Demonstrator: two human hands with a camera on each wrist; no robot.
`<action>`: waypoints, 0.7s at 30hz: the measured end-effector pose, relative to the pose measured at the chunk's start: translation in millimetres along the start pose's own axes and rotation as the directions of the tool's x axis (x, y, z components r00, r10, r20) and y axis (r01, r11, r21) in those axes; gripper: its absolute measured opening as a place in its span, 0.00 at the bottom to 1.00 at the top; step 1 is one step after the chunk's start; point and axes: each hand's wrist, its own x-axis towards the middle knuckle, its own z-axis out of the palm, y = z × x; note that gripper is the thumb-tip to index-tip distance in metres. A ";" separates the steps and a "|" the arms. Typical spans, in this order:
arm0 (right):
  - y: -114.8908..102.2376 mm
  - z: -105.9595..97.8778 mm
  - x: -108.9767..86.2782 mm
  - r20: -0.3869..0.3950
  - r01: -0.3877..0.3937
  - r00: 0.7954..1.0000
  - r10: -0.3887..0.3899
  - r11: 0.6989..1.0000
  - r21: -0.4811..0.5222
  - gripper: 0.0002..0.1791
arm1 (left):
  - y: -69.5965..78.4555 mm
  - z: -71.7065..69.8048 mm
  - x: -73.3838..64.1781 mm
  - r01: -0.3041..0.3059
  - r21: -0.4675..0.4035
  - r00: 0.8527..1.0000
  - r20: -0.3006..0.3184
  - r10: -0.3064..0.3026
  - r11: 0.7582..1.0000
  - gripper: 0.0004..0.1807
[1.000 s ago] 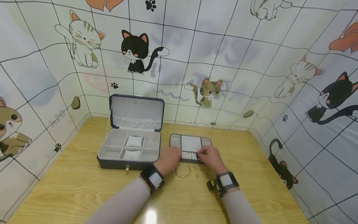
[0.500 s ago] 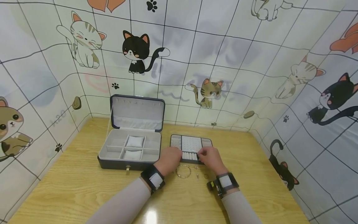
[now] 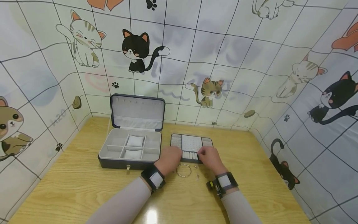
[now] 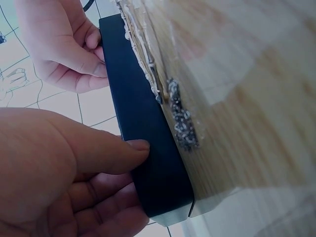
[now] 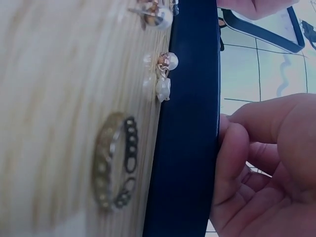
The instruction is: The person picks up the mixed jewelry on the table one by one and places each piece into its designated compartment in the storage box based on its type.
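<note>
A dark navy jewelry tray [image 3: 191, 144] with pale compartments and ring rolls lies in front of both hands. My left hand [image 3: 169, 159] grips its near left corner, with the thumb [image 4: 136, 153] pressed on the front wall. At the right end of the ring rolls is my right hand [image 3: 210, 157]; thumb and index fingertip meet right at the tray's edge, and I cannot tell whether they pinch something small. Before the tray lie a gold bangle [image 3: 183, 170], pearl drop earrings [image 5: 164, 79], a chain-link ring [image 5: 116, 163] and a sparkly silver piece [image 4: 182, 113].
To the left stands an open navy jewelry box [image 3: 127, 164], its lid [image 3: 137, 110] raised, with two white cushions [image 3: 135, 141] in its compartments. Everything rests on a wooden table [image 3: 70, 186]. A cat-print curtain [image 3: 179, 62] hangs close behind and along both sides.
Both hands keep their places at the tray. The view shifts very slightly; nothing on the table has visibly moved.
</note>
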 end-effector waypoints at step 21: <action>-2.2 0.9 0.3 0.011 0.014 1.000 -0.014 0.999 -0.045 0.06 | 1.2 1.4 -0.5 0.006 0.026 1.000 0.007 -0.006 1.000 0.05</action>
